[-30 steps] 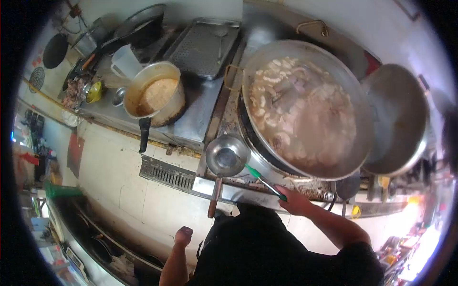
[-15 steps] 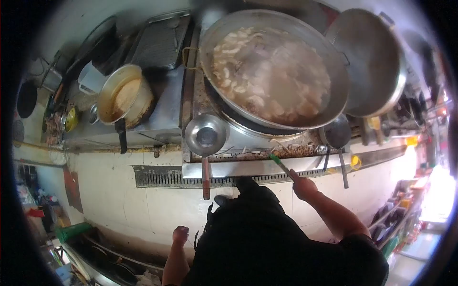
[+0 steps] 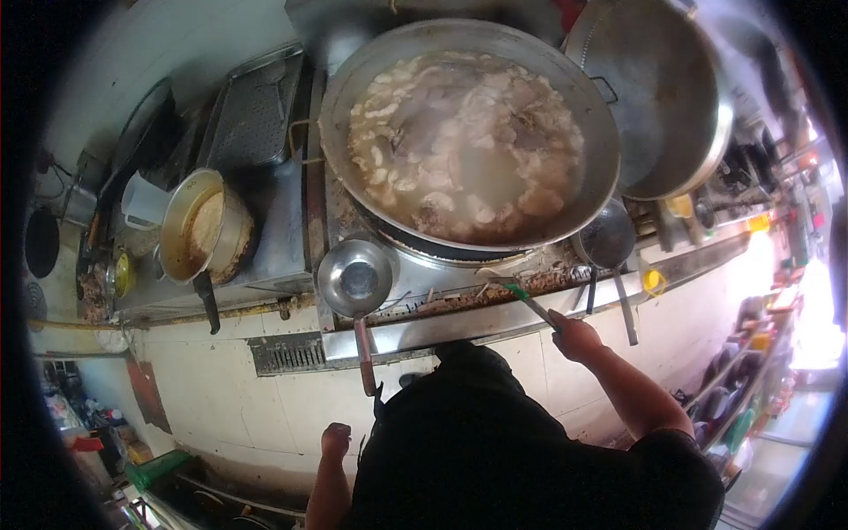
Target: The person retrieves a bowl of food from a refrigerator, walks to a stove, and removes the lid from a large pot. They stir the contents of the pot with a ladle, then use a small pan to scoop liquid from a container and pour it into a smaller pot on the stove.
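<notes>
My right hand is closed round the handle of a green-tipped tool, whose tip is at the stove's front ledge. Behind it a large wide pan holds pale pieces in cloudy liquid. A steel ladle with a brown handle lies at the stove's front left of the tool. To the right is a dark strainer. My left hand hangs low beside my body with curled fingers; whether it holds anything is too small to tell.
A pot with a black handle stands on the left counter beside a white jug. Behind them is a metal tray. A second large pan leans at the right. A floor grate lies below the stove.
The view has shifted and tilted slightly, so the pans and ladle appear further left. The green-tipped tool remains in my right hand at the ledge. My left hand stays low.
</notes>
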### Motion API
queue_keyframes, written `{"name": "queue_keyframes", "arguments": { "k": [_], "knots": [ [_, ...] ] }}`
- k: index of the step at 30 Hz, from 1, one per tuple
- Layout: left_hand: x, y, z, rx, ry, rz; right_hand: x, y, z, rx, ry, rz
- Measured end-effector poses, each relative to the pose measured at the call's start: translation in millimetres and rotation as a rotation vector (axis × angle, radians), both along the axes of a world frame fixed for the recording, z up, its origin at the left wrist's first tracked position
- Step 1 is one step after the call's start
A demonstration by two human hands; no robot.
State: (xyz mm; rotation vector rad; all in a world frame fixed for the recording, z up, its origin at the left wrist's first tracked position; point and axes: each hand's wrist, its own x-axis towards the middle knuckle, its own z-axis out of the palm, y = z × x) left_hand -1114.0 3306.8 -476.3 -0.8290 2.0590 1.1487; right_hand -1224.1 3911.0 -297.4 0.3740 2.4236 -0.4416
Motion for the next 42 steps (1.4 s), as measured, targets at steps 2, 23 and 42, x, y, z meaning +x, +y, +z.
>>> {"name": "queue_keyframes", "arguments": {
  "k": [2, 23, 42],
  "knots": [
    [-12.1, -12.0, -10.3, -0.234, 0.332, -0.548, -15.5, -8.7, 0.9, -0.046, -0.024, 0.058],
    [-190.9, 146.2, 192.1, -0.141, 0.147, -0.154, -139.5, -154.9, -35.0, -0.326, 0.193, 0.823],
    [-145.3, 114.4, 205.1, 0.001, 0.212, 0.183, -166.8, -187.4, -29.2, 0.175, 0.012, 1.196]
  ]
}}
